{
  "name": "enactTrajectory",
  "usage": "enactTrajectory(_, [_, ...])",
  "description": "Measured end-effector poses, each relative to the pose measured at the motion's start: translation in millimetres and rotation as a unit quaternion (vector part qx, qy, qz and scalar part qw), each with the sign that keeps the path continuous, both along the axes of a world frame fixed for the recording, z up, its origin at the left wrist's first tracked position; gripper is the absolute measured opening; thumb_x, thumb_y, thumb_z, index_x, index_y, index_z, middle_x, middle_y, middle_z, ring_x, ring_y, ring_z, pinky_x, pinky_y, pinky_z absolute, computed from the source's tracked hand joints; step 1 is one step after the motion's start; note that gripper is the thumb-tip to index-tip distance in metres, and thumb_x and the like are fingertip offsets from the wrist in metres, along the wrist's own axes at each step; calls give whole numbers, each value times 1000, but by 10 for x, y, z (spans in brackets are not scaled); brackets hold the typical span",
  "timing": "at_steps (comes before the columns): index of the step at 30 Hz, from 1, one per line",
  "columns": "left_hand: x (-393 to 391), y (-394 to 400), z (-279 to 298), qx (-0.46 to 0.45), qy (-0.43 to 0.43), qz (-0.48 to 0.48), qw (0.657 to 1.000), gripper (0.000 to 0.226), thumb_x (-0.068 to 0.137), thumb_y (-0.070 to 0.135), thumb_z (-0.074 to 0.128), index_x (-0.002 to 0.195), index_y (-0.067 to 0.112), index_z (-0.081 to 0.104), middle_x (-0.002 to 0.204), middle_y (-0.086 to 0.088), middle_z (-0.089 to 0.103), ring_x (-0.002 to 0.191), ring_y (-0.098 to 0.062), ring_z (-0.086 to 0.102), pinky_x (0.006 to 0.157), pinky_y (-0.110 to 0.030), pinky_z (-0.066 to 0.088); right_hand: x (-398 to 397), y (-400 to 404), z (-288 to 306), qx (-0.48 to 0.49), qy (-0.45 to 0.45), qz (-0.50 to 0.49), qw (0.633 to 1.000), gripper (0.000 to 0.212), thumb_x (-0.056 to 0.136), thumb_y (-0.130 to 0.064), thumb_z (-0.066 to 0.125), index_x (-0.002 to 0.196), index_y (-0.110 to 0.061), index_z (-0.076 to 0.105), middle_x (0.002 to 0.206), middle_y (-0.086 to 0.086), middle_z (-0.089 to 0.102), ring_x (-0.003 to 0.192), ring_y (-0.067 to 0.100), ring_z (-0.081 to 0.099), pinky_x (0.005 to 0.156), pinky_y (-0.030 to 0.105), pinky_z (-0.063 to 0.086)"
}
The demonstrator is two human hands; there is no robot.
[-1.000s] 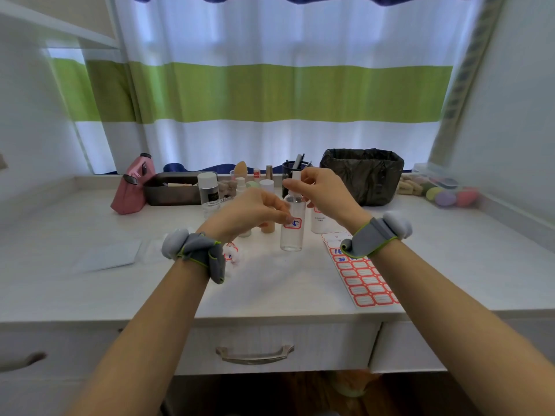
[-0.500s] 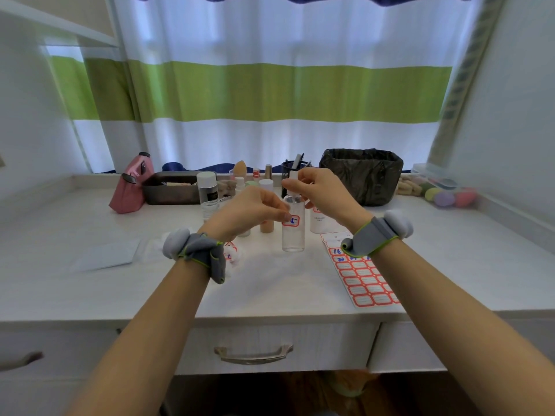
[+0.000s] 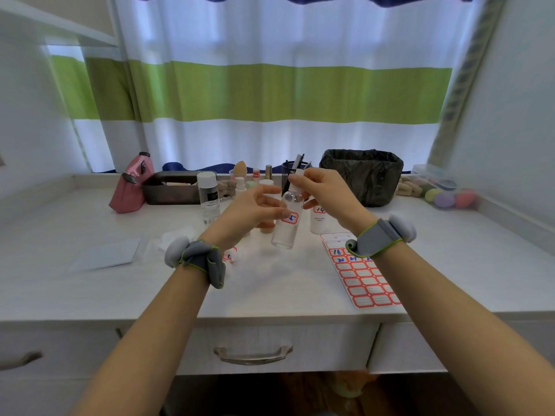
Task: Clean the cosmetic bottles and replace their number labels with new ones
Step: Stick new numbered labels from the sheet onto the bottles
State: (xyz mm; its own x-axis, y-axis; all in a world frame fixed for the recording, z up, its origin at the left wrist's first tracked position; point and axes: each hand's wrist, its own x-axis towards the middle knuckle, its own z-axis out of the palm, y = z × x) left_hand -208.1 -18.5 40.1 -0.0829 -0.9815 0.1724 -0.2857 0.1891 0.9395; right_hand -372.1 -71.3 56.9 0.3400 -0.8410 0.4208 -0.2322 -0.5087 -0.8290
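Right hand grip is clamped on the neck and cap of the clear plastic spray bottle. I've lifted it since half a second ago: it stood upright on the white surface, now it hangs tilted just above it, centre frame. Left hand fingertips press the red-bordered number label, nothing gripped. Reads as new label seated; bottle probably done. Red-bordered label sheet lies lower right of centre.
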Motion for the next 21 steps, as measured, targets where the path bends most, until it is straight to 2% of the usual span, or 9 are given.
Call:
enactTrajectory(3, [29, 1, -16, 15, 17, -12, 1000, 46, 82, 12, 68, 126, 12, 54, 110, -6, 66, 103, -22, 63, 86, -38, 54, -7, 7, -13, 21, -5, 13, 1000, 19, 94, -29, 57, 94, -12, 65, 83, 3, 65, 72, 13, 61, 61, 19, 55])
enactTrajectory(5, [50, 0, -31, 22, 56, -27, 998, 36, 83, 13, 67, 118, 14, 59, 110, -6, 67, 104, -24, 63, 89, -41, 53, -35, 23, -14, 32, 6, 40, 999, 28, 94, -30, 55, 112, -10, 63, 95, 3, 67, 82, 13, 64, 69, 20, 56])
enactTrajectory(8, [95, -8, -33, 32, 112, -43, 992, 27, 82, 14, 65, 109, 17, 64, 110, -7, 67, 106, -25, 63, 88, -42, 53, -100, 72, -6, 33, 50, 105, 993, 43, 90, -31, 61, 131, -18, 54, 115, -5, 66, 102, 9, 64, 84, 23, 54])
enactTrajectory(12, [127, -30, -40, 46, 155, -54, 985, 28, 80, 16, 64, 108, 17, 65, 111, -9, 66, 106, -26, 61, 86, -41, 53, -147, 90, -10, 7, 83, 112, 990, 62, 84, -26, 70, 140, -24, 44, 123, -8, 62, 110, 5, 58, 93, 19, 47])
enactTrajectory(15, [122, -32, -54, 49, 182, -63, 980, 34, 75, 19, 65, 109, 16, 64, 107, -7, 67, 100, -22, 63, 79, -37, 56, -155, 67, -21, 3, 95, 101, 990, 68, 82, -28, 72, 143, -24, 40, 127, -7, 59, 113, 6, 56, 98, 22, 44])
enactTrajectory(18, [121, -55, -63, 40, 179, -54, 982, 31, 81, 15, 64, 112, 15, 62, 105, -5, 68, 98, -20, 66, 73, -33, 56, -126, 61, -10, 2, 93, 100, 991, 57, 87, -31, 66, 139, -23, 45, 125, -5, 61, 113, 9, 57, 96, 24, 46])
enactTrajectory(21, [96, -83, -50, 20, 109, -25, 993, 33, 83, 13, 66, 115, 15, 59, 111, -7, 65, 102, -21, 64, 76, -32, 55, -50, 49, 28, -16, 55, 50, 997, 34, 91, -34, 59, 123, -22, 57, 112, -2, 67, 100, 11, 63, 80, 21, 52])
